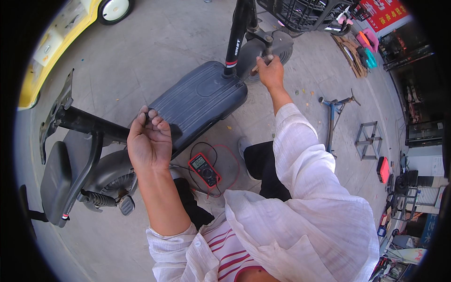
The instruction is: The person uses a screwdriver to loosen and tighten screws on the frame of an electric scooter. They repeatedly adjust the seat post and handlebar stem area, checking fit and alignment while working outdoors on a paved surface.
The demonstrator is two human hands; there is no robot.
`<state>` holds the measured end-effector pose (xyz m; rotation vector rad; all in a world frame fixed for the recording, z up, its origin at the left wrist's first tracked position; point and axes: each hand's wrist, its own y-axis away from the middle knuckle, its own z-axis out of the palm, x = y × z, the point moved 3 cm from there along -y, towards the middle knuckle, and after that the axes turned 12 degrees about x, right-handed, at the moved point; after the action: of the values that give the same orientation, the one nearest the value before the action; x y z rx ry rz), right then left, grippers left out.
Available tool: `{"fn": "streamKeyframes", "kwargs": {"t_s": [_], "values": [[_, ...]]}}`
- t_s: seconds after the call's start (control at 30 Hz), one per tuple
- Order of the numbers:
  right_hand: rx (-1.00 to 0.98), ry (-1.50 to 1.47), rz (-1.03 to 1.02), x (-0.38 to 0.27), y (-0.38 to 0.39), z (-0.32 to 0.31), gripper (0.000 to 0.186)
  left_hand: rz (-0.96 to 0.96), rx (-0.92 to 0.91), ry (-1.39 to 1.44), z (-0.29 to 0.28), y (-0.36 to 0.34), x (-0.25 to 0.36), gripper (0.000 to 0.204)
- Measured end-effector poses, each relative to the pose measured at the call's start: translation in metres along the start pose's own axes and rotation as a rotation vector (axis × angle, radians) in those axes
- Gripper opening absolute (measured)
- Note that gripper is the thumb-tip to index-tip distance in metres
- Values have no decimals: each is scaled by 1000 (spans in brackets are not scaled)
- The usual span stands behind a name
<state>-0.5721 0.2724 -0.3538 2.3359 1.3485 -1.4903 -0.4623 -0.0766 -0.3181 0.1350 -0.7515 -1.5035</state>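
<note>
A black electric scooter stands before me, its ribbed deck (pixel 197 96) running from lower left to upper right. At its front, beside the fork and front wheel (pixel 283 44), my right hand (pixel 271 74) is closed; a bit of something tan shows by its fingers, too small to name. My left hand (pixel 150 141) is palm up over the deck's rear edge, fingers curled toward the thumb. Something dark shows between its fingertips, but I cannot make it out. On the ground between my feet and the scooter lies a red and black multimeter (pixel 205 170) with its leads looped around it.
The scooter's black seat (pixel 57 171) and rear shock spring (pixel 100 198) are at left. A yellow vehicle (pixel 61 40) stands far left. On the right are a blue scooter-like frame (pixel 331 120), a metal stand (pixel 369 140) and a red box (pixel 384 170). A black basket (pixel 310 14) hangs at top.
</note>
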Motion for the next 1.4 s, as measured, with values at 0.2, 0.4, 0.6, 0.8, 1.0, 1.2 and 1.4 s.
{"fn": "streamKeyframes", "kwargs": {"t_s": [0.2, 0.4, 0.6, 0.8, 1.0, 1.2, 1.4], "values": [[61, 28, 8, 22, -10, 4, 38, -2, -12, -2, 0, -2, -1, 16], [46, 47, 10, 24, -11, 6, 37, -1, -5, -5, 2, -2, -3, 16], [14, 30, 67, 14, -6, -1, 38, 4, 31, -5, 4, -1, -6, 14], [20, 100, 27, 16, -7, -3, 38, -6, 23, -5, 6, -1, -8, 14], [-72, 0, 66, 6, -1, -5, 42, -9, 16, -2, 6, -3, -11, 14], [-240, 0, -143, -11, 0, 1, 37, -7, 25, -7, 6, -3, -10, 15], [-694, -117, -433, -27, -13, 30, 34, -10, 2, 2, 13, 2, -9, 16]]}}
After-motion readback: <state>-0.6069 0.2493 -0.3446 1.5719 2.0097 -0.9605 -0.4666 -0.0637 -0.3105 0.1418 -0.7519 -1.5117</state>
